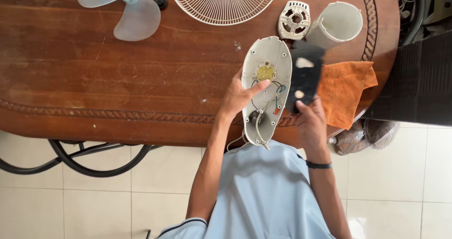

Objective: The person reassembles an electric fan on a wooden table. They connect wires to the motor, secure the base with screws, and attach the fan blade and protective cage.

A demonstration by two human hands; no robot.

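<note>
My left hand [239,96] grips the edge of an oval white plastic fan housing [273,55], held open side up, thumb reaching inside. In the housing sit a small yellowish switch part [265,72] and several coloured wires [277,94]. My right hand [310,122] holds a flat black cover plate [305,76] upright beside the housing, its lower end in my fingers. Both are held over the near edge of a brown wooden table [94,69].
An orange cloth [346,90] lies right of the plate. Farther back are a white tube-shaped part [336,24], a round white motor cap [294,19], a wire fan grille [223,1], a translucent blue fan blade [129,6] and a black knob [161,1]. Black curved chair tubing [94,161] runs under the table.
</note>
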